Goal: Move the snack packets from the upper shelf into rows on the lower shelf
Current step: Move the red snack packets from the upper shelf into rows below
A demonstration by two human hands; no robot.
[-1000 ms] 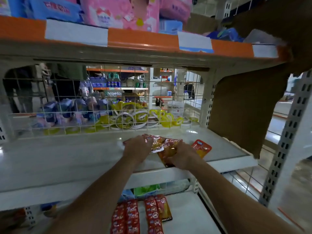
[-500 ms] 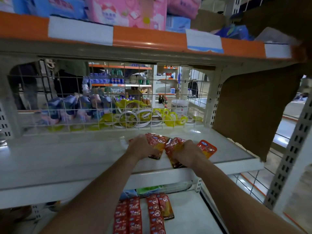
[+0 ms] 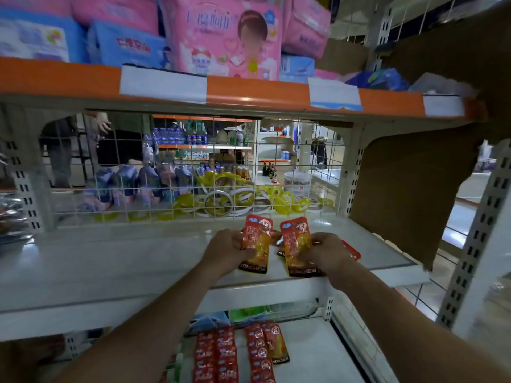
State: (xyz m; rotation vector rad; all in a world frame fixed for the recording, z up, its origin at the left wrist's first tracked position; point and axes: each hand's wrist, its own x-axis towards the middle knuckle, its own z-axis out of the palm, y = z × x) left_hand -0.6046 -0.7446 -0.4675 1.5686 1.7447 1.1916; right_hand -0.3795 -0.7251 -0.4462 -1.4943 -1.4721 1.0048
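Above the white upper shelf (image 3: 116, 261), my left hand (image 3: 225, 251) grips one red-and-orange snack packet (image 3: 256, 244) and holds it upright. My right hand (image 3: 326, 254) grips a second packet (image 3: 296, 246) beside it, also upright. More packets lie flat on the shelf behind and under my hands; one red corner (image 3: 352, 251) shows right of my right hand. On the lower shelf (image 3: 312, 352), rows of the same red packets (image 3: 218, 355) lie side by side, with one orange packet (image 3: 278, 345) at the right end.
A wire mesh back (image 3: 116, 172) closes off the upper shelf, with goods of the far aisle behind it. A torn brown cardboard sheet (image 3: 409, 186) hangs at the right. Pink and blue packs (image 3: 221, 37) fill the orange-edged top shelf. A perforated upright (image 3: 475, 233) stands at right.
Both hands have lifted and stood a packet up from the pile, where a second ago they lay over flat packets. The camera has tilted up a little.
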